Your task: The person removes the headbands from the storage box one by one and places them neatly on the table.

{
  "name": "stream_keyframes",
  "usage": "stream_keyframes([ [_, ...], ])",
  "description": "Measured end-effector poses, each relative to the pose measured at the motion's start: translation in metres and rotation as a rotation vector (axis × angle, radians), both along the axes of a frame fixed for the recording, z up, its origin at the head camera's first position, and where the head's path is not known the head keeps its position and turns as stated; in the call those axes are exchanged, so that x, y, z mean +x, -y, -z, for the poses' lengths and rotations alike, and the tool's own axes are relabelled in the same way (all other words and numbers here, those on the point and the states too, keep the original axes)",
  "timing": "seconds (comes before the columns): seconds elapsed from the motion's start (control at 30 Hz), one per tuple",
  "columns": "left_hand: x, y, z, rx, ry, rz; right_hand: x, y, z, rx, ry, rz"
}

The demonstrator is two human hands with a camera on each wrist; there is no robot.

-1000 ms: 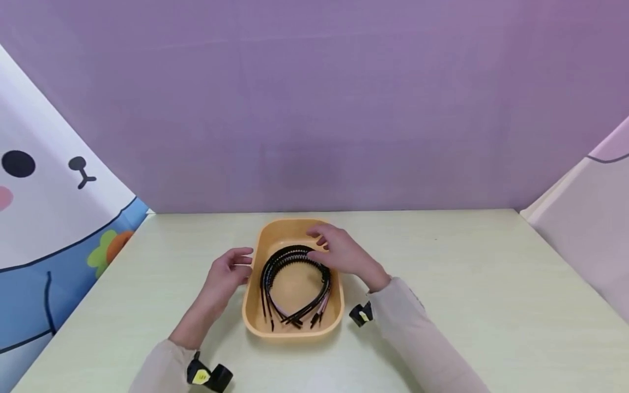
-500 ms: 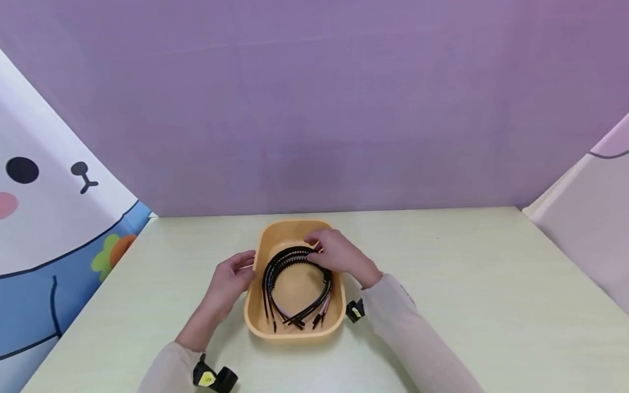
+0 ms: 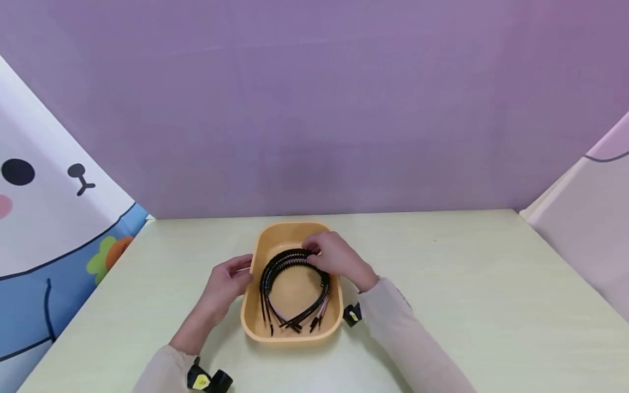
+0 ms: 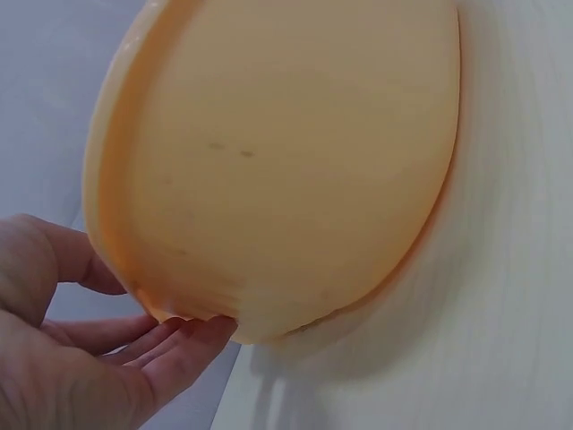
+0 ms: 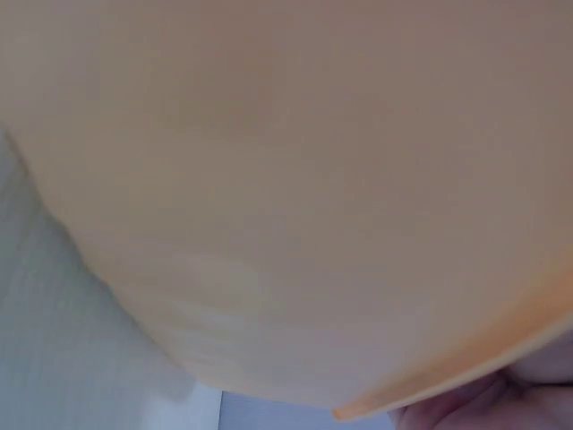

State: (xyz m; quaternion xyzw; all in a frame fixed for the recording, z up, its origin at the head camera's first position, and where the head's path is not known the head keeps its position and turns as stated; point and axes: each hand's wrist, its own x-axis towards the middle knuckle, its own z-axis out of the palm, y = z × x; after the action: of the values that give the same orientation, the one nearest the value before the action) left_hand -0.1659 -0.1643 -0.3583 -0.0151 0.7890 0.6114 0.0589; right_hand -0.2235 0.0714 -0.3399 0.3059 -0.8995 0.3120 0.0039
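Several thin black headbands [image 3: 295, 256], toothed along the curve, lie nested in a yellow-orange plastic tray [image 3: 292, 337]. Their narrow ends cross and point toward the near side. My right hand [image 3: 336, 255] reaches over the tray's right wall, and its thumb and fingers pinch a headband at the upper right of the curve. At the left wall, my left hand [image 3: 227, 284] rests its fingertips on the outside; the left wrist view shows the fingers [image 4: 183, 354] against the tray wall. In the right wrist view the tray wall hides most of the right hand.
The tray stands on a pale wooden table [image 3: 467, 289]. A purple backdrop [image 3: 314, 109] rises behind it, with a cartoon-printed panel [image 3: 54, 218] at the left and a pale panel [image 3: 589, 218] at the right.
My right hand has lowered slightly, and its thumb and fingers have closed in on the headbands. My left hand has come up against the tray's left side.
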Motion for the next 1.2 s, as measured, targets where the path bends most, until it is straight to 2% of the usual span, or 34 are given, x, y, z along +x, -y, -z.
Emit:
stream_keyframes([
  [0.2, 0.0, -0.001, 0.0, 0.006, -0.005, 0.0, -0.002, -0.001, 0.002, -0.005, -0.029, 0.02],
  [0.5, -0.003, -0.005, 0.0, 0.008, -0.012, -0.007, -0.004, -0.004, 0.0, -0.025, -0.009, 0.046],
  [0.67, -0.002, -0.005, 0.001, -0.001, -0.012, -0.01, -0.005, -0.007, 0.0, -0.038, 0.004, 0.047],
  [0.93, -0.004, -0.007, 0.002, 0.012, -0.015, 0.006, -0.005, -0.013, -0.002, -0.025, -0.028, 0.029],
  [1.2, -0.006, -0.011, 0.001, 0.001, -0.025, -0.01, -0.008, -0.022, -0.005, -0.049, -0.029, 0.042],
])
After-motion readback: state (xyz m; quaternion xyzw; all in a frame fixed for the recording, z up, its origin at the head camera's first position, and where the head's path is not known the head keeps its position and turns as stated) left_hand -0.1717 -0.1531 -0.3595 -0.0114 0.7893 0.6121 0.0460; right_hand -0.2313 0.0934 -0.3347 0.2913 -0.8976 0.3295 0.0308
